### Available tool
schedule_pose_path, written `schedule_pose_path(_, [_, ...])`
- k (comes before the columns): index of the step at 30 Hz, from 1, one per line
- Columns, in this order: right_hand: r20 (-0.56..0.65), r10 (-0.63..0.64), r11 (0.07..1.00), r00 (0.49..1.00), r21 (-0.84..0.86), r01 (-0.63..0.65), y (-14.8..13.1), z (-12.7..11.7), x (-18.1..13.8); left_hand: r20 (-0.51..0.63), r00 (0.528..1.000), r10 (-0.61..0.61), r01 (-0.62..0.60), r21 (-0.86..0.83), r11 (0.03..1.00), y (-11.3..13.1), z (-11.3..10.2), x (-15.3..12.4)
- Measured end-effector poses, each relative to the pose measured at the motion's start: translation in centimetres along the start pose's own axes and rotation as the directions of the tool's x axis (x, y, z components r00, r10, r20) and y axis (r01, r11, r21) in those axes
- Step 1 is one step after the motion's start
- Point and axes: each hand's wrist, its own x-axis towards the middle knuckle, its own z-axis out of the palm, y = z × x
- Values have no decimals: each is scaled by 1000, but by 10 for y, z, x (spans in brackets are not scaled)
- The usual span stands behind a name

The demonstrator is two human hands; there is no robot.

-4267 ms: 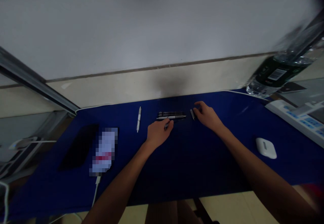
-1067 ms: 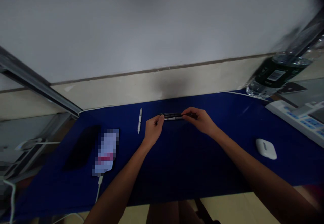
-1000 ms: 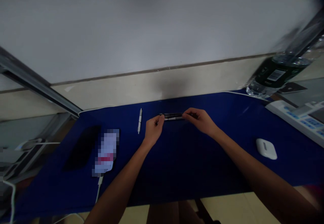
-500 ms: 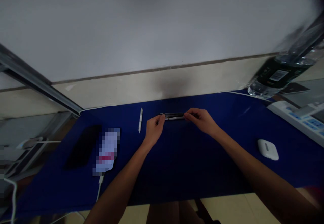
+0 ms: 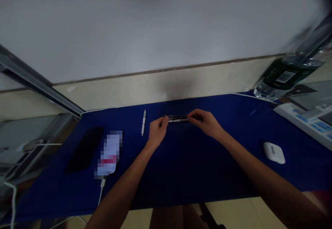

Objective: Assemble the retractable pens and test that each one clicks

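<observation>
Two or more dark pens (image 5: 178, 117) lie side by side, pointing left to right, near the back of the blue table. At their left ends, my left hand (image 5: 158, 129) pinches them between thumb and fingers. My right hand (image 5: 204, 120) pinches the right ends, its fingertips hiding the tips. One of these pens has a silvery-grey section on the near side. A white pen (image 5: 143, 122) lies apart to the left of my left hand, pointing away from me.
The blue tabletop (image 5: 202, 167) bears a lit phone (image 5: 110, 153) on a white cable, a dark flat object (image 5: 85, 149) and a white earbud case (image 5: 274, 152). At the right stand a large water bottle (image 5: 278, 75) and a white device with blue buttons (image 5: 311, 123). A wall rises behind.
My right hand has shifted slightly left along the pens, toward my left hand. My left hand and the white pen stay nearly where they were.
</observation>
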Motion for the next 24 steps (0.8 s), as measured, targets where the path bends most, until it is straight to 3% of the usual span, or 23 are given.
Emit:
schedule_pose_path(5, [7, 16, 997, 1000, -69, -16, -5, -1, -1, -4, 1000, 12, -12, 3, 1000, -1, 1, 0])
schedule_pose_path(24, [-4, -13, 999, 1000, -45, 12, 0, -2, 0, 4, 1000, -10, 10, 7, 1000, 0, 0, 0])
